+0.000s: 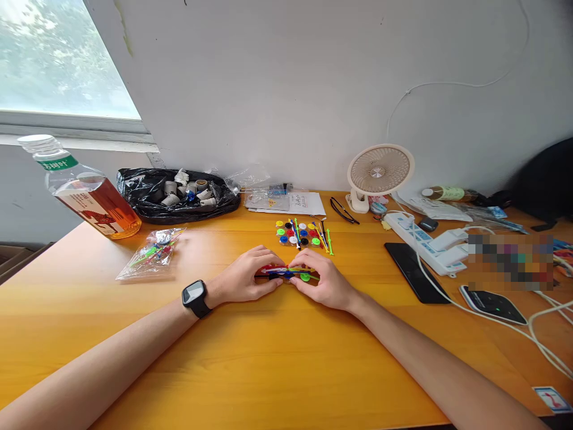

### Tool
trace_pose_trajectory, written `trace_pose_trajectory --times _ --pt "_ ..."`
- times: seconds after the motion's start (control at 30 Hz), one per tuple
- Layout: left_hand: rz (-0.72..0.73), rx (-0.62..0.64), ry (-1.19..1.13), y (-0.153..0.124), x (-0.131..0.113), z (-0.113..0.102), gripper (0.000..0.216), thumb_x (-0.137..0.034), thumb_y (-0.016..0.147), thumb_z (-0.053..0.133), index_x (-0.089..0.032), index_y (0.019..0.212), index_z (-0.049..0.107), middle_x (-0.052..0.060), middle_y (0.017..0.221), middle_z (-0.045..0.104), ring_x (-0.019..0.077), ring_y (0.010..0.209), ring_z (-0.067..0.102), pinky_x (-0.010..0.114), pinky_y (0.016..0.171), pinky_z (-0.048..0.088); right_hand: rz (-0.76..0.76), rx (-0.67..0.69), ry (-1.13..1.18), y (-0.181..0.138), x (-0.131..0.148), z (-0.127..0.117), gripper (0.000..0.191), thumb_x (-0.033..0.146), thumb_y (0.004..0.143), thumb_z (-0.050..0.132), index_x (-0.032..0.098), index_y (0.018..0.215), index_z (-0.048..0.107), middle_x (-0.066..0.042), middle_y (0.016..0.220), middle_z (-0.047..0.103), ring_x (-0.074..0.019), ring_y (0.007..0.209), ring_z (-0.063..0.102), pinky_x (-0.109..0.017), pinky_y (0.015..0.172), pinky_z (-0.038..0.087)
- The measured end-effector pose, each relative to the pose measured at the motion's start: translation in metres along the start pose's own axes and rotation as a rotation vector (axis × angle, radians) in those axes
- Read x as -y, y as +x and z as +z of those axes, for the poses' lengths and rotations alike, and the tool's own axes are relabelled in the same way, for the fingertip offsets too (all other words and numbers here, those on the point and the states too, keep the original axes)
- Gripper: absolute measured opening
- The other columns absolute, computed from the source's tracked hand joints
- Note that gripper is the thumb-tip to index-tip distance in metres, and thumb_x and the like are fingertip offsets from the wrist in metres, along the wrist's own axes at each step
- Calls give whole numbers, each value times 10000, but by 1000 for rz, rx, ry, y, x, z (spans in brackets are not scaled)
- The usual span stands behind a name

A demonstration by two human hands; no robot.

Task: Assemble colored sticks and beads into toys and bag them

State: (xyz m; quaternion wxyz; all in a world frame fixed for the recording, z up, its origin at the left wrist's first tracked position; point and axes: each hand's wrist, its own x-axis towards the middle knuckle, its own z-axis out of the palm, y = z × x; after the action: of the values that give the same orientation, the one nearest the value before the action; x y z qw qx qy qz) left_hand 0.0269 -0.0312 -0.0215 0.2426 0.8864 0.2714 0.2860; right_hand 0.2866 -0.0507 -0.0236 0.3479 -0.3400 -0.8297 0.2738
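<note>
My left hand (pixel 255 273), with a black smartwatch on its wrist, is closed around the left side of a bunch of colourful plastic pieces (pixel 289 274). My right hand (pixel 323 278) grips the same bunch from the right, thumb and fingers curled in. Red, blue, yellow and green show between the fingertips; whether a clear bag encloses them I cannot tell. Just beyond the hands lie rows of small round plastic discs (pixel 304 233) in several colours. Beside these are thin coloured plastic sticks (pixel 330 241). A clear bag (pixel 150 257) of similar pieces rests to the left.
A drink bottle (pixel 96 203) and a black plastic bag (pixel 134 191) of grey rolls stand at the left. Papers (pixel 304 203) and a small fan (pixel 380 170) are along the wall. Rightward lie a black phone (pixel 416 272), a power strip (pixel 423 242) and loose white cables.
</note>
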Motion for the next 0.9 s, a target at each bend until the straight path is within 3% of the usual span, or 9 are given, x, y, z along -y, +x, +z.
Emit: trace_pose_trajectory --times 0.23,0.43,0.9 --pt "-3 13 -25 -1 -1 0 260 -300 995 646 -227 1238 705 101 1149 739 236 1042 692 356 944 560 5 5 -1 -1 -1 -1 254 142 923 684 244 1156 678 -62 1067 705 -232 970 672 -367 871 553" --pt "-26 23 -1 -2 2 1 337 -346 971 702 -230 1286 688 101 1151 729 241 1040 691 346 915 565 16 66 -5 1 1 -2 367 148 871 764 251 1212 675 -55 1136 701 -235 1039 680 -367 939 540" --pt "-28 -24 81 1 -2 -1 294 -447 1003 677 -224 1192 699 90 1084 740 240 995 673 372 886 543 17 2 -18 -1 -3 0 164 200 973 681 237 1133 680 -66 1078 708 -222 975 679 -362 870 547"
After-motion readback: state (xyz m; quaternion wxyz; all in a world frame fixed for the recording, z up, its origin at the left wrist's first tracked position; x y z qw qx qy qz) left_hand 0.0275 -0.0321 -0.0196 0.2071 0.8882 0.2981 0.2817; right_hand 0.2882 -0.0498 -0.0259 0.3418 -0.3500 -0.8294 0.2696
